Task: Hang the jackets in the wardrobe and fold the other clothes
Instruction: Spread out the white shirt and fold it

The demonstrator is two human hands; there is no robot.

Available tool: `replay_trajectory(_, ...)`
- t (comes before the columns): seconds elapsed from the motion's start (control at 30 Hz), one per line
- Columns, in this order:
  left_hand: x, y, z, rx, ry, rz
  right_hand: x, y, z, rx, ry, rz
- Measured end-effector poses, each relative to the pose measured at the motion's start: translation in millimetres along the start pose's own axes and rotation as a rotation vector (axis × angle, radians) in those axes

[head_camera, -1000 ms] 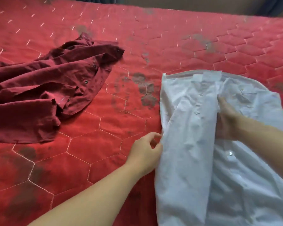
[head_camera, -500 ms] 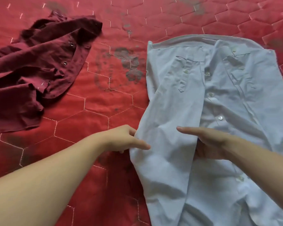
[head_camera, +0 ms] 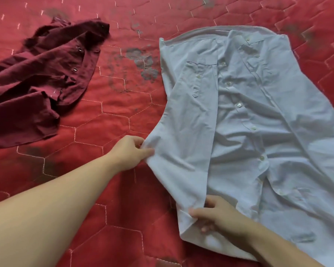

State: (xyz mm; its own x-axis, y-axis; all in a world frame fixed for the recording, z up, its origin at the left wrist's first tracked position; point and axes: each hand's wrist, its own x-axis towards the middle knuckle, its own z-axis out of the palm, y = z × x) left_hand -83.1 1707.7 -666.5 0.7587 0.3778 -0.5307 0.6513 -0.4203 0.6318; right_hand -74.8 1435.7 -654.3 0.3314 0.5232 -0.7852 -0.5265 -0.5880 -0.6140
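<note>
Folding the white shirt's left edge inward.
My left hand pinches the white shirt at its side; my right hand grips its hem; the shirt runs lengthwise away on the bed.

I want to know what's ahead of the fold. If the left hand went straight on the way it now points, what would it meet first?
The left hand points rightward and pinches the edge of the pale blue shirt, so it would slide further onto that shirt's folded-over panel, probably toward the button placket.
</note>
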Motion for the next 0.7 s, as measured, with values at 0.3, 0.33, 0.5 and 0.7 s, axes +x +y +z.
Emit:
replay_trajectory(0.3,-56,6,61,0.128,0.431,0.14,-9,30,25,0.101,0.309,-0.043)
replay_trajectory(0.33,-69,8,71,0.237,0.453,0.257,-14,32,23,-0.05,0.334,-0.103)
replay_trajectory(0.5,-129,18,122,0.438,0.308,0.508,-63,49,-25,-0.644,0.46,-0.502)
replay_trajectory(0.7,-181,36,196,0.592,-0.103,0.442,-138,111,-149,-1.24,0.634,-0.408)
